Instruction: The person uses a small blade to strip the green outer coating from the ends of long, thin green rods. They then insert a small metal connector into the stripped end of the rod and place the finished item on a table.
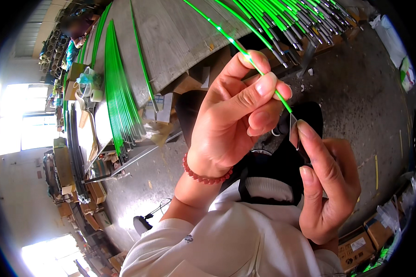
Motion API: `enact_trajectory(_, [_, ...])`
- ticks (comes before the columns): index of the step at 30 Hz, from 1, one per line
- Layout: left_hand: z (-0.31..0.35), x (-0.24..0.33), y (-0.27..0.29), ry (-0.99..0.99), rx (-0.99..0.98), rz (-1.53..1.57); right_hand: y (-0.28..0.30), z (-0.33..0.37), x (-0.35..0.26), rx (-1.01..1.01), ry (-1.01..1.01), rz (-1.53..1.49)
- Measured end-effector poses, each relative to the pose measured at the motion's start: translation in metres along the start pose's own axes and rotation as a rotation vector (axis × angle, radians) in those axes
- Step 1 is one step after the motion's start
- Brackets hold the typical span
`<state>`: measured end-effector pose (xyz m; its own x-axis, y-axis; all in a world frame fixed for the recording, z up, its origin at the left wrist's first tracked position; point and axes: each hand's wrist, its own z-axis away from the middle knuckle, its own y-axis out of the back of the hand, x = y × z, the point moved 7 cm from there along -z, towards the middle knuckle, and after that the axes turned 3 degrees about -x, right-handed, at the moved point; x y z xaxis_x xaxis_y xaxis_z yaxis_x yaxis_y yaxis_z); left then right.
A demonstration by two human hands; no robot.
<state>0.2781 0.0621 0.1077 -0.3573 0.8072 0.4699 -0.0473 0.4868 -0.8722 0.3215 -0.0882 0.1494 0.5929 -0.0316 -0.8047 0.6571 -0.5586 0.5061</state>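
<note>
A thin, glossy green rod (234,43) slants down from the top of the view, over the table, toward my body. My left hand (238,99), with a red bead bracelet (203,177) at its wrist, pinches this rod between thumb and fingers near its lower end. Just below that end, my right hand (330,180) is closed with its fingertips on a small, thin, flat blade-like piece (293,130). The piece meets the tip of the rod; its lower part is partly hidden by my fingers, and its exact kind is unclear.
A grey table (171,37) curves across the top. On it lie a bundle of green rods (118,87) at left and many dark-tipped rods (282,23) at upper right. Cardboard boxes (356,249) stand at lower right, and cluttered shelving lines the left.
</note>
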Motion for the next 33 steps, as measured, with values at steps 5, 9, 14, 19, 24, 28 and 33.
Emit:
enact_trajectory(5, [-0.003,-0.003,0.005,0.020,0.039,-0.055,-0.004,-0.002,0.004,0.066,0.023,0.019])
enact_trajectory(9, [-0.008,-0.003,0.006,0.019,0.182,-0.118,-0.011,-0.005,0.008,0.138,0.033,0.049])
enact_trajectory(14, [-0.012,0.000,0.009,0.005,0.156,-0.104,0.012,-0.001,0.021,0.532,0.085,0.267])
enact_trajectory(19, [-0.010,0.007,0.012,-0.048,0.070,-0.056,0.021,0.001,0.021,0.389,0.106,0.062])
enact_trajectory(24, [-0.009,0.009,0.006,-0.055,0.012,0.012,-0.004,-0.007,0.010,0.096,0.176,-0.025])
enact_trajectory(28, [-0.006,0.011,0.005,-0.041,-0.020,0.082,-0.008,-0.011,0.011,0.018,0.068,-0.062])
enact_trajectory(33, [-0.006,0.011,0.002,-0.025,-0.031,0.082,-0.012,-0.015,0.008,0.010,0.112,-0.095])
